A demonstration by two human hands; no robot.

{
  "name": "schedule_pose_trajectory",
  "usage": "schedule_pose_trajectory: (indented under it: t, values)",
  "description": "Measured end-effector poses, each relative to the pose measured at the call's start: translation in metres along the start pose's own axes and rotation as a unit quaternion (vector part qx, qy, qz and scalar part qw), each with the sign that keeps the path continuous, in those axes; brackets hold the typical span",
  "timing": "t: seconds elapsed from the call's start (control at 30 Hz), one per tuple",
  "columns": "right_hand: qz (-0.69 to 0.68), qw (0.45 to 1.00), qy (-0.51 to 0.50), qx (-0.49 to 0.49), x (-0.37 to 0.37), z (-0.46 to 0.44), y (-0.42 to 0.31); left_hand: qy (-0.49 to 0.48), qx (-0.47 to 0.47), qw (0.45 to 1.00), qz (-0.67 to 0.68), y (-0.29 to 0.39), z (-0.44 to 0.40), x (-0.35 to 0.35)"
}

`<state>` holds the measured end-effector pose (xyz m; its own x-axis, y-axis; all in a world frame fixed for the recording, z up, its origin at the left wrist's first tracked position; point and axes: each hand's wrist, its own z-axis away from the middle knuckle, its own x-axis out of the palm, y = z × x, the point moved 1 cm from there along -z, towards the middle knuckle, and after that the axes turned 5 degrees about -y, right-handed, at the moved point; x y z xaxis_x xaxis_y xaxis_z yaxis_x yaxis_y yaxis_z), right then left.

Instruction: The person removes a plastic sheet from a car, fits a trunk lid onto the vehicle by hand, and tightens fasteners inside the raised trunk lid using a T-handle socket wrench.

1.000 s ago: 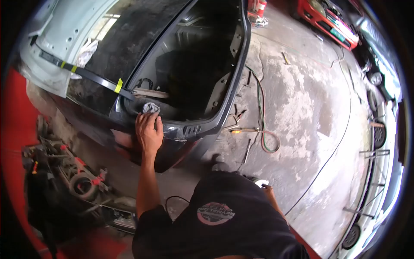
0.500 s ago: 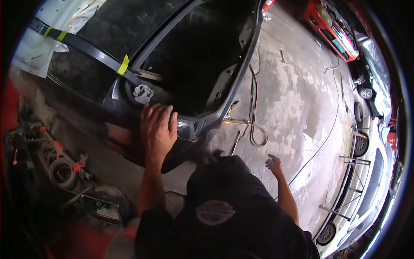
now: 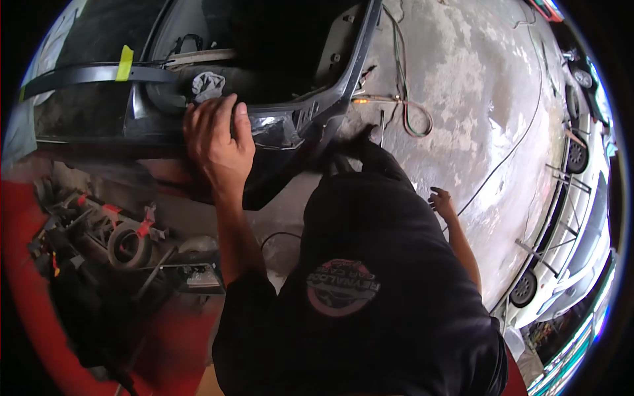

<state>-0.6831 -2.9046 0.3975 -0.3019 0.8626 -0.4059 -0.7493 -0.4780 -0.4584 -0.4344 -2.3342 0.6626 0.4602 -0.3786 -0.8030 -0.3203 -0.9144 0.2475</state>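
My left hand [image 3: 221, 138] rests on the edge of a dark car body [image 3: 165, 148], its fingers stretched over the top and the thumb apart. Just beyond the fingertips lies a crumpled grey-white cloth [image 3: 208, 86]. To the left of it, a long dark strip [image 3: 72, 78] with yellow tape [image 3: 124, 63] runs across the body. Low on my right side hangs my right hand [image 3: 441, 201], over the concrete floor and touching nothing that I can see. Its fingers are loosely bent and apart, with nothing in them.
A torch [image 3: 373, 99] with looped hoses [image 3: 417, 125] lies on the concrete floor [image 3: 456, 86]. A thin cable [image 3: 505, 155] crosses the floor. At right stand metal frames [image 3: 571, 231] beside a white car [image 3: 594, 218]. A tyre [image 3: 129, 245] and assorted parts lie at left.
The view has turned down, so the car body and floor hoses sit higher in the picture. My left hand stays on the body's edge. My right hand still hangs at my side.
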Motion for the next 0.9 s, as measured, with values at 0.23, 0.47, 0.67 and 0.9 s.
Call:
schedule_pose_trajectory:
  t: [0.23, 0.47, 0.67, 0.9]
  values:
    - [0.002, 0.999, -0.034, -0.019, 0.009, -0.031, -0.005, -0.017, -0.004, 0.999, -0.028, 0.001, -0.001, 0.001]
    - [0.009, 0.990, -0.066, -0.122, 0.011, -0.102, -0.029, -0.076, -0.008, 0.995, -0.066, 0.003, -0.005, 0.001]
    - [-0.125, 0.984, -0.098, -0.085, -0.008, -0.138, -0.035, -0.189, -0.051, 0.973, -0.122, 0.014, -0.029, 0.007]
    - [-0.176, 0.981, -0.073, 0.019, -0.022, -0.158, 0.016, -0.217, -0.089, 0.958, -0.166, 0.004, -0.028, 0.013]
